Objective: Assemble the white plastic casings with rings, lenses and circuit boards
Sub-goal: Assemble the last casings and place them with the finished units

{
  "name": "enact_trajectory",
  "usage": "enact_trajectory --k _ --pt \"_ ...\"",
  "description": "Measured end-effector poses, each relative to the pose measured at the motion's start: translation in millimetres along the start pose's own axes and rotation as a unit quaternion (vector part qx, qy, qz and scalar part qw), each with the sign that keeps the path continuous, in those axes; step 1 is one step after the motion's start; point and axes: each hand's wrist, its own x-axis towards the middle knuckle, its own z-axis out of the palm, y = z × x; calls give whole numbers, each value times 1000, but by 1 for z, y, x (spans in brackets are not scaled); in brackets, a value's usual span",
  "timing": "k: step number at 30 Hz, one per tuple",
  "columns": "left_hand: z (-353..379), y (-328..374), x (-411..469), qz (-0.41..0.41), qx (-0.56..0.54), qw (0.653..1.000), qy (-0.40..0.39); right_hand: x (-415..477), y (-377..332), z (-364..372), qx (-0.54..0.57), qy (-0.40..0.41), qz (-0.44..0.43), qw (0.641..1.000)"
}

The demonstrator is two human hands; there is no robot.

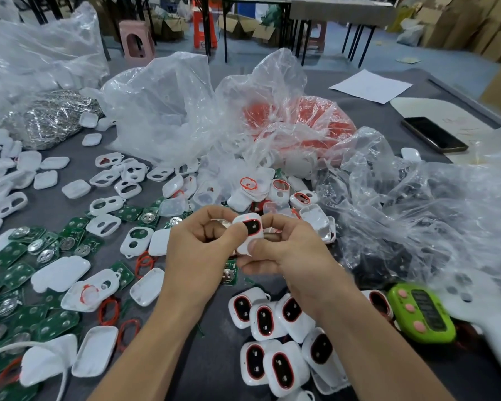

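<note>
Both hands hold one white casing with a dark lens ringed in red, above the grey table. My left hand pinches its left edge with thumb and curled fingers. My right hand grips its lower right side, thumb on the front. Finished casings with dark lenses lie piled below my right forearm. Green circuit boards with metal domes spread on the left. Empty white casing halves and red rings lie scattered around them.
Clear plastic bags crowd the table's middle; one holds red parts. A bag of metal pieces sits far left. A green timer, a black phone and white paper lie to the right. Stools and tables stand behind.
</note>
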Motion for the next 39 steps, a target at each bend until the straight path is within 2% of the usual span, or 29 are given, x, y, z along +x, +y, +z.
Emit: enact_trajectory --k 4,8,14,22,27,36,39 --pt "1 1 -1 16 13 999 -38 0 2 1 -61 46 -27 997" --pt "2 2 -3 33 48 997 -48 1 4 0 -71 77 -42 994" --pt "0 -1 -2 24 62 998 -19 2 2 -3 -58 18 -32 998" --pt "1 -3 -2 35 73 995 -51 1 2 -3 -101 57 -42 992" --pt "-3 -4 1 13 63 997 -51 2 -3 -7 -66 26 -16 997" --pt "-13 -3 2 -11 84 990 -116 2 2 -4 -125 104 -51 985" --pt "-16 -2 3 -42 49 990 -126 1 0 -6 -106 67 -27 992"
